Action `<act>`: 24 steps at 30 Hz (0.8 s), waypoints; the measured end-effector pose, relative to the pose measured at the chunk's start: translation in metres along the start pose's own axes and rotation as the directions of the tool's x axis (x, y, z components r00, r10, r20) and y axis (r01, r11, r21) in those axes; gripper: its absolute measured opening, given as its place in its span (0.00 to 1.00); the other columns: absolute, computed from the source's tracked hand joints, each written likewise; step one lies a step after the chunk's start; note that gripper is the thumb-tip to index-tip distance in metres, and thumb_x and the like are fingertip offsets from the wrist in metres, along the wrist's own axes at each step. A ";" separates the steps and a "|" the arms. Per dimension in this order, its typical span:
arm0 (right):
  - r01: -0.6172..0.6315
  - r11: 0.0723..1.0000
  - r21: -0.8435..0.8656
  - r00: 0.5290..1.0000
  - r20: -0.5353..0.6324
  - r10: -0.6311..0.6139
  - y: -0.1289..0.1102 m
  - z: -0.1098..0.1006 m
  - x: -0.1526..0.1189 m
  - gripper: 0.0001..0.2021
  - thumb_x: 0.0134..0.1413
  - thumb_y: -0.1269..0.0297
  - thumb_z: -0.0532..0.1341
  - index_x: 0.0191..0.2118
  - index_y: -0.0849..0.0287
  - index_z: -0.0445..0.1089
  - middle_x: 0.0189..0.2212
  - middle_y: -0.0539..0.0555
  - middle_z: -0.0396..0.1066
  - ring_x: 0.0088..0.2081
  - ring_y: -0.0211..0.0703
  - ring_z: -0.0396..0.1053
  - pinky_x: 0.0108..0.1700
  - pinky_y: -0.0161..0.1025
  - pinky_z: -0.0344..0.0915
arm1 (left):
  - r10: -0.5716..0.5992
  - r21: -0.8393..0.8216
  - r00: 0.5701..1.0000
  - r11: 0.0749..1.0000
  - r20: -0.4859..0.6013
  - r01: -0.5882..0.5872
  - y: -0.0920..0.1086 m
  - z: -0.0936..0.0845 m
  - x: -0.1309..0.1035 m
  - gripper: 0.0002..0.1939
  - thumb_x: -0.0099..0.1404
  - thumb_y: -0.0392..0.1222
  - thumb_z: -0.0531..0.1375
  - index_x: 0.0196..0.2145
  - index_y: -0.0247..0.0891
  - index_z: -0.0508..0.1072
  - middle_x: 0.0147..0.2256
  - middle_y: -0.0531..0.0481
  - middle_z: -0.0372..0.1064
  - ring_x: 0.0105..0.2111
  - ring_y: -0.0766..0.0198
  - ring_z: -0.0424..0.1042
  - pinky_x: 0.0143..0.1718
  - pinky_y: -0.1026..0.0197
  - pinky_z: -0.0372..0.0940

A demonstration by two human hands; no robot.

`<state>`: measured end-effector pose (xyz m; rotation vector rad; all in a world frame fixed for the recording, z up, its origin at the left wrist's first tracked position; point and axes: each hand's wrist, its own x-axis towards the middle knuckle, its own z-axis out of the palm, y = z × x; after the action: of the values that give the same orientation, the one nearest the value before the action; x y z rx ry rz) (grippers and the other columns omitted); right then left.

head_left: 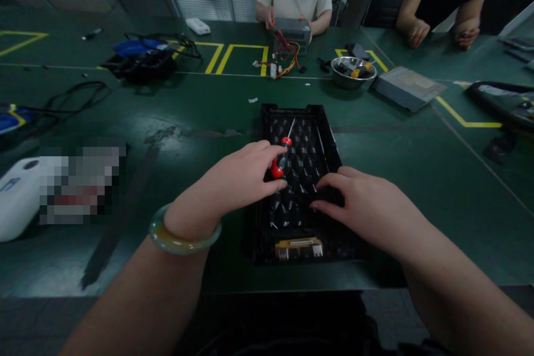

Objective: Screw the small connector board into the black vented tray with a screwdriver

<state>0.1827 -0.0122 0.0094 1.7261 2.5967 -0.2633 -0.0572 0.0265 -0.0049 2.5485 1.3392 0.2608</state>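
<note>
A black plastic panel (306, 169) with raised edges and a bumpy inner surface lies on the table in front of me. My left hand (250, 172), with a bangle at the wrist, reaches over its left side. Between that hand's thumb and index finger is a screwdriver (281, 159) with a red and black handle, its shaft pointing away from me. My right hand (354, 194) is over the panel's right edge, thumb and fingers apart, nothing visible between them. At the panel's near end sits a small port board (299, 248) with metal connectors.
Across the table, a person holds a grey power supply (292, 30) with loose cables. A metal bowl (354, 73) of tools and a flat grey metal box (409, 88) stand right of it. Blue and black parts with cables (142, 55) lie left. Another person's hands rest at far right.
</note>
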 end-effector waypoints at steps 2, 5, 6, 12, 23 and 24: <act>0.039 0.999 0.009 0.999 0.025 -0.039 -0.003 0.001 0.000 0.11 0.58 0.51 0.62 0.41 0.51 0.71 0.35 0.49 0.70 0.33 0.42 0.69 0.32 0.39 0.58 | -0.007 0.044 1.000 0.999 -0.013 0.008 0.004 0.004 0.000 0.28 0.66 0.48 0.59 0.61 0.37 0.63 0.51 0.42 0.67 0.51 0.54 0.66 0.54 0.53 0.62; 0.057 0.998 0.002 0.998 0.027 -0.057 -0.006 0.005 0.004 0.06 0.57 0.58 0.62 0.38 0.54 0.70 0.34 0.49 0.70 0.32 0.41 0.67 0.32 0.39 0.56 | -0.049 0.118 0.997 0.991 -0.055 0.055 0.010 0.011 0.000 0.28 0.67 0.46 0.57 0.62 0.37 0.61 0.52 0.41 0.66 0.51 0.54 0.66 0.54 0.53 0.62; 0.049 0.999 -0.004 0.999 0.013 -0.049 -0.006 0.007 0.006 0.05 0.57 0.61 0.61 0.37 0.55 0.69 0.34 0.49 0.70 0.32 0.41 0.67 0.32 0.38 0.56 | -0.067 0.134 0.995 0.988 -0.068 0.075 0.011 0.012 0.001 0.29 0.67 0.46 0.58 0.63 0.37 0.60 0.52 0.41 0.66 0.50 0.54 0.66 0.53 0.53 0.63; -0.022 1.000 -0.001 0.998 -0.054 0.022 -0.003 0.015 0.015 0.07 0.54 0.66 0.59 0.40 0.57 0.67 0.32 0.50 0.71 0.29 0.39 0.66 0.29 0.37 0.53 | -0.105 0.164 0.987 0.978 -0.124 0.125 0.013 0.018 0.009 0.31 0.66 0.48 0.57 0.65 0.39 0.59 0.46 0.43 0.71 0.46 0.54 0.68 0.46 0.54 0.66; 0.132 0.976 0.175 0.926 -0.373 -0.058 -0.002 0.006 0.016 0.34 0.61 0.62 0.58 0.69 0.55 0.46 0.37 0.52 0.72 0.35 0.43 0.70 0.36 0.40 0.66 | -0.163 -0.082 0.892 0.986 -0.421 0.142 0.028 -0.002 0.005 0.24 0.67 0.42 0.52 0.59 0.37 0.68 0.46 0.44 0.73 0.45 0.56 0.71 0.49 0.55 0.67; 0.173 0.970 0.170 0.909 -0.407 -0.090 -0.002 0.005 0.016 0.35 0.61 0.63 0.58 0.70 0.54 0.43 0.38 0.52 0.72 0.36 0.44 0.70 0.38 0.41 0.67 | -0.119 -0.074 0.885 0.993 -0.451 0.096 0.032 -0.005 0.002 0.24 0.66 0.41 0.53 0.58 0.37 0.68 0.44 0.45 0.73 0.44 0.57 0.72 0.48 0.55 0.67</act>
<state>0.1737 0.0011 0.0036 1.8335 3.0828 -0.2026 -0.0327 0.0112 0.0096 2.4483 1.5975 0.9061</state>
